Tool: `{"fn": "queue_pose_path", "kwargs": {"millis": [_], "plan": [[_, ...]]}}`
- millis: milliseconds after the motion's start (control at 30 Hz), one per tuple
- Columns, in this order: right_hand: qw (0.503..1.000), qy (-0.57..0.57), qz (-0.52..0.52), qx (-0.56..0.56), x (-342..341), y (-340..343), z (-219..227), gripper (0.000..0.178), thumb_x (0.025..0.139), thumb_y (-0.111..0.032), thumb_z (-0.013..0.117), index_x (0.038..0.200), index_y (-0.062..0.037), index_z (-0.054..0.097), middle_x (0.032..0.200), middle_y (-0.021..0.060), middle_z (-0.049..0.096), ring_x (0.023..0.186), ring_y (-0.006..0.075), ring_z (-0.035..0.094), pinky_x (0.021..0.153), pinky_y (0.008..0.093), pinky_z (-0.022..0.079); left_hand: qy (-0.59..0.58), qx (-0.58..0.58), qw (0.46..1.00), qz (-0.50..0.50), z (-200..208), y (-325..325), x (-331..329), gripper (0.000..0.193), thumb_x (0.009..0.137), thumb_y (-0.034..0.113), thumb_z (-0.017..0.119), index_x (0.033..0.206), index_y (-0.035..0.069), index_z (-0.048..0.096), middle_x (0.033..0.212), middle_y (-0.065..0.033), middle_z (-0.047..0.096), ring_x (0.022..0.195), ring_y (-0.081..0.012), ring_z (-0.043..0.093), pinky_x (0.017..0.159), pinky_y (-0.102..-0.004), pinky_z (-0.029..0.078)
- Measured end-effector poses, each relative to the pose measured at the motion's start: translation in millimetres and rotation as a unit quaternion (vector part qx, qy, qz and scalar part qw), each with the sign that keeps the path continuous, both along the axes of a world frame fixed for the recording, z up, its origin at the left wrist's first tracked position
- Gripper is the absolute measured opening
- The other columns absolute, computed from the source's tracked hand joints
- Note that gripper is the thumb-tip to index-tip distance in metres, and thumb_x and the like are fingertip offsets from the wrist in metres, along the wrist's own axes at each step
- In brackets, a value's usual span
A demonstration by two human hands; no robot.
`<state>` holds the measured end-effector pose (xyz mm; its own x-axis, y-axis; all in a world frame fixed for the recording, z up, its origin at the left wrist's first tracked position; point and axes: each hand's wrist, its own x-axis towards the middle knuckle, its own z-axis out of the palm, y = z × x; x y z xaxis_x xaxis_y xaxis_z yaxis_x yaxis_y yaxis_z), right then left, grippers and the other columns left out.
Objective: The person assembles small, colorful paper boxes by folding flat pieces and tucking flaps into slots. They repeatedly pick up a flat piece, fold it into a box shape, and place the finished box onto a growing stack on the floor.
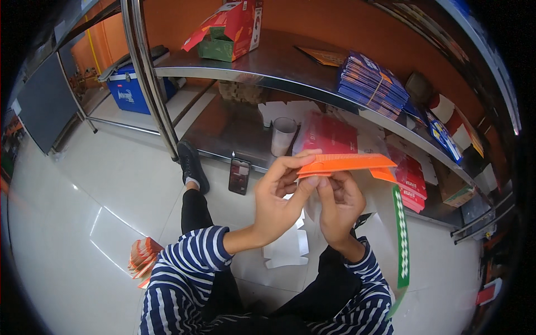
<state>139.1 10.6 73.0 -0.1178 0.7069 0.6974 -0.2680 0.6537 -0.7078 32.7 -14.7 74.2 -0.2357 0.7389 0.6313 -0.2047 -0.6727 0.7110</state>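
My left hand [281,195] pinches the left end of a folded orange cardboard piece [352,162], thumb below and fingers curled behind it. From below, my right hand [338,207] grips the same piece near its middle, its thumb close to the left thumb. The orange face carries fine pale lines, and a flap bends down at its right end. A long green strip [401,240] with white diamonds hangs beyond that end, apparently part of the same card. The fingertips behind the card are partly hidden.
White cut card [286,245] lies on the floor below my hands. A phone [239,176] leans at the lower shelf, near a grey cylinder [283,137] and red packages [335,133]. Folded orange-white cards [144,258] sit left. Above are banded blue leaflets [371,86] and a red box [240,30].
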Motion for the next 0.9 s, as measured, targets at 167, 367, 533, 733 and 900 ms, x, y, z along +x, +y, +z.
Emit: {"fn": "queue_pose_path", "kwargs": {"millis": [167,367,533,733,900], "plan": [[0.995,-0.001,0.029,-0.095,8,15,2,0.013,0.084,-0.002,0.058,0.095,0.0046,0.055,0.094,0.0105,0.061,0.088,0.0129,0.058,0.076,0.0241,0.046,0.025,-0.065,0.996,-0.047,-7,11,-4,0.025,0.082,0.007,0.062,0.105,-0.001,0.052,0.103,-0.0068,0.057,0.096,-0.016,0.058,0.079,-0.0237,0.049],[0.984,-0.004,0.055,-0.167,6,29,-5,0.018,0.083,-0.003,0.059,0.1,0.003,0.055,0.094,0.0097,0.059,0.086,0.0134,0.058,0.077,0.0237,0.045,0.026,-0.08,0.996,-0.02,-31,28,-10,0.028,0.078,0.008,0.067,0.102,0.001,0.054,0.104,-0.0054,0.053,0.1,-0.0167,0.055,0.082,-0.0261,0.048],[0.992,-0.082,-0.008,-0.099,12,32,-10,0.024,0.081,-0.002,0.061,0.104,0.0014,0.058,0.102,0.0087,0.054,0.088,0.0137,0.057,0.076,0.0238,0.045,0.097,-0.08,0.989,0.076,-26,25,-11,0.031,0.074,0.007,0.07,0.102,0.005,0.058,0.117,-0.0095,0.042,0.106,-0.021,0.052,0.087,-0.0292,0.046],[0.987,-0.063,0.02,-0.146,13,27,-6,0.023,0.08,0.0,0.06,0.103,0.0032,0.057,0.102,0.0077,0.052,0.089,0.0137,0.057,0.076,0.0238,0.045,0.24,0.044,0.957,0.158,-37,27,-12,0.031,0.071,0.007,0.07,0.101,0.007,0.062,0.112,-0.0125,0.042,0.108,-0.0291,0.051,0.09,-0.0356,0.042],[0.991,-0.066,0.046,-0.105,17,27,-5,0.022,0.082,0.0,0.058,0.103,0.0039,0.056,0.101,0.0072,0.052,0.093,0.0135,0.055,0.079,0.0253,0.044,0.232,0.033,0.955,0.18,-43,28,-20,0.054,0.07,0.011,0.072,0.118,0.009,0.047,0.113,-0.0121,0.037,0.111,-0.028,0.043,0.095,-0.0365,0.036]]}}
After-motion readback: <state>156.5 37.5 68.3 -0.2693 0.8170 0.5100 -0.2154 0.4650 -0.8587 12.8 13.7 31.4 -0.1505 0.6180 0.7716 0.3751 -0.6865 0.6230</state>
